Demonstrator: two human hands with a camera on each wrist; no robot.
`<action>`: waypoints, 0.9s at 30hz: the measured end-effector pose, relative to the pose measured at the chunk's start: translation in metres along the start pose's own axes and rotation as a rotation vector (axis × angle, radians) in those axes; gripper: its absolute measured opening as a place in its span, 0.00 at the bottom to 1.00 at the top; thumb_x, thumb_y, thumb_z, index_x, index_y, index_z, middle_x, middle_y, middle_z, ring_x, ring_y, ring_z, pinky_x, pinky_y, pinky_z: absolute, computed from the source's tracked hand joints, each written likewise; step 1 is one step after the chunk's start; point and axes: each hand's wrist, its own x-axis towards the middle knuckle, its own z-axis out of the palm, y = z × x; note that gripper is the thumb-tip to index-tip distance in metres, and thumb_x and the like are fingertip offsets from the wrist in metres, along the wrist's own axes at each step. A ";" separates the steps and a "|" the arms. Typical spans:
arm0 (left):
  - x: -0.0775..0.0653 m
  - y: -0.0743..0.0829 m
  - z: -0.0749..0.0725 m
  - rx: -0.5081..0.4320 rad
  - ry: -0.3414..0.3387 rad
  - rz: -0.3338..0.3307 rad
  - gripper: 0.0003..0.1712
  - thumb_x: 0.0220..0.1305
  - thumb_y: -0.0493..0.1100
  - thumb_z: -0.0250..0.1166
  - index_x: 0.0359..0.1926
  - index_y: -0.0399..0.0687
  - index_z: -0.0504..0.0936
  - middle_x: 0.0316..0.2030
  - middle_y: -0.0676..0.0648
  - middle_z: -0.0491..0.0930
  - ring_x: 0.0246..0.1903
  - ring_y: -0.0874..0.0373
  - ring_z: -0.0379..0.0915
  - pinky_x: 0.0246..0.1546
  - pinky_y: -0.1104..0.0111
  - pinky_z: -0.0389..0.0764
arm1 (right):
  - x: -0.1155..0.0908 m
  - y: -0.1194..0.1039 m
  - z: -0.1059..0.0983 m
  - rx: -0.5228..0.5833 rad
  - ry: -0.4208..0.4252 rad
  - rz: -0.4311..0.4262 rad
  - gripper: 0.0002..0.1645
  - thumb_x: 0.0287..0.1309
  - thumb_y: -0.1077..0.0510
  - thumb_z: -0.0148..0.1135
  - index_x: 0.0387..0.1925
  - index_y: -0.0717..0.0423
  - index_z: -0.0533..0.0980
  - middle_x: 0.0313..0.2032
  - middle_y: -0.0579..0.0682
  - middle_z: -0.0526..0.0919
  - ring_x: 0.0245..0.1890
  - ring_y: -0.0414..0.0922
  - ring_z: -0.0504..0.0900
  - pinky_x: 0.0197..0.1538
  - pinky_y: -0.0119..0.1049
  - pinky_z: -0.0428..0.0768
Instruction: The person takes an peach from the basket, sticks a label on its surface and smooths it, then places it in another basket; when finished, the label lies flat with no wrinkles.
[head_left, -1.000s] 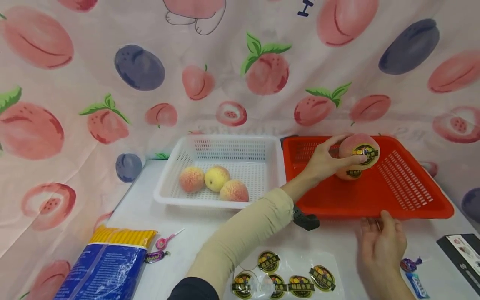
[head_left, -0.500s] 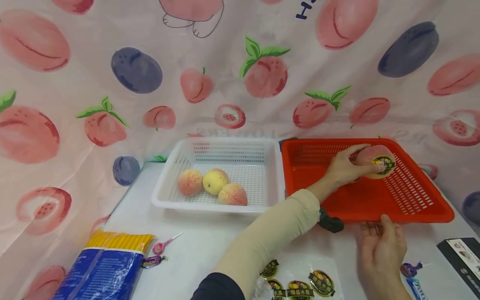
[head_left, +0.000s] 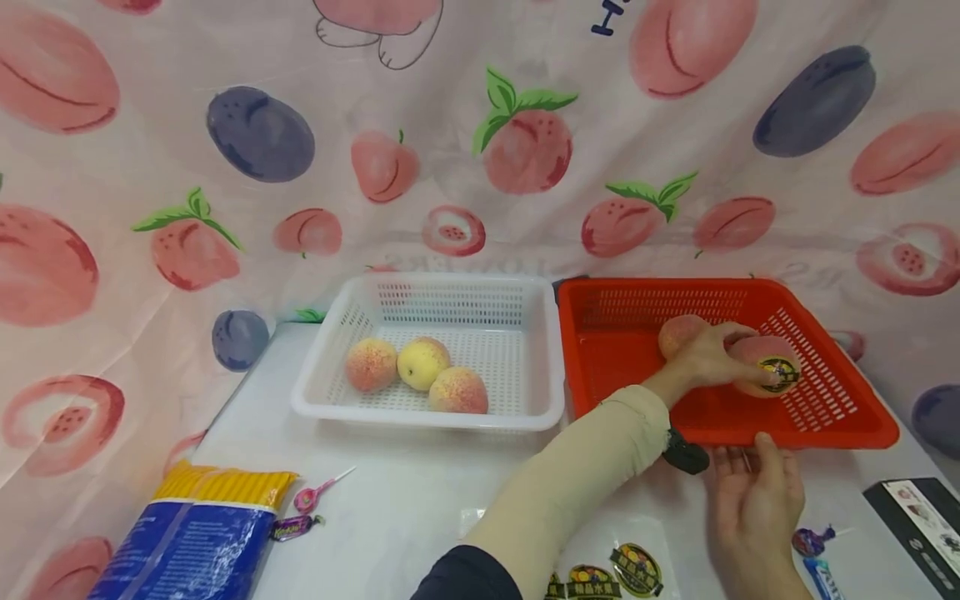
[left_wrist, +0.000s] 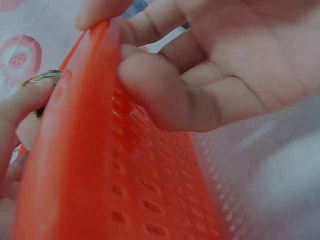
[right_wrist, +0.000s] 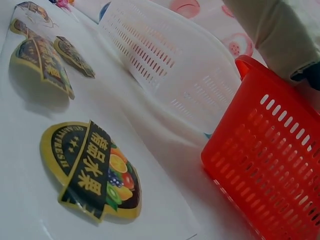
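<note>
In the head view my left hand [head_left: 708,358] holds a peach [head_left: 765,347] low inside the red basket [head_left: 615,354], at its right half. A black and gold sticker [head_left: 778,377] faces out on the peach, the thumb at its edge. Behind that hand lies another peach [head_left: 677,333], partly hidden. At the basket's near edge my right hand [head_left: 757,508] grips the rim. The left wrist view shows the right thumb over the rim and curled fingers [left_wrist: 155,90] beneath it. The peach is mostly hidden there behind the basket wall.
A white basket [head_left: 427,418] with three peaches stands left of the red one. Several stickers [right_wrist: 92,172] lie on a clear sheet in front. Blue-and-yellow pack [head_left: 187,533], lollipop [head_left: 306,500] and wrapped candy [head_left: 292,527] are at left; a black box [head_left: 918,525] is at right.
My left hand has moved right and down into the red basket with the peach, so the other peach now shows on its left. The right hand stays at the rim.
</note>
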 end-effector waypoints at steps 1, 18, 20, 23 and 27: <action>0.001 -0.001 0.001 0.003 -0.009 -0.011 0.30 0.39 0.52 0.73 0.47 0.71 0.71 0.45 0.68 0.71 0.41 0.75 0.67 0.37 0.81 0.71 | 0.000 0.000 0.000 -0.008 0.001 -0.004 0.28 0.56 0.61 0.55 0.58 0.45 0.61 0.63 0.46 0.60 0.58 0.47 0.62 0.57 0.38 0.71; 0.004 -0.008 0.006 0.157 -0.114 -0.109 0.31 0.41 0.49 0.72 0.47 0.67 0.69 0.47 0.65 0.70 0.45 0.72 0.67 0.42 0.79 0.71 | 0.004 0.001 -0.002 0.075 -0.063 -0.005 0.26 0.58 0.64 0.52 0.58 0.53 0.58 0.64 0.48 0.55 0.63 0.47 0.55 0.66 0.39 0.58; 0.003 -0.007 0.006 0.160 -0.116 -0.106 0.32 0.41 0.49 0.72 0.49 0.68 0.68 0.47 0.66 0.70 0.45 0.73 0.67 0.43 0.80 0.70 | 0.004 0.001 -0.003 0.073 -0.069 0.000 0.27 0.58 0.64 0.52 0.59 0.53 0.58 0.64 0.49 0.55 0.62 0.47 0.56 0.65 0.39 0.60; 0.002 -0.005 0.005 0.202 -0.138 -0.078 0.34 0.43 0.50 0.71 0.53 0.70 0.67 0.50 0.67 0.69 0.48 0.74 0.65 0.45 0.81 0.68 | 0.005 0.000 -0.003 0.048 -0.059 0.005 0.29 0.57 0.63 0.53 0.59 0.52 0.57 0.64 0.49 0.56 0.56 0.47 0.61 0.60 0.37 0.67; 0.000 -0.003 0.000 0.274 -0.174 -0.045 0.36 0.45 0.52 0.69 0.56 0.71 0.64 0.54 0.68 0.66 0.52 0.76 0.63 0.47 0.82 0.67 | 0.006 -0.002 -0.005 0.013 -0.045 0.011 0.31 0.57 0.61 0.54 0.61 0.49 0.56 0.63 0.49 0.56 0.52 0.48 0.61 0.50 0.38 0.72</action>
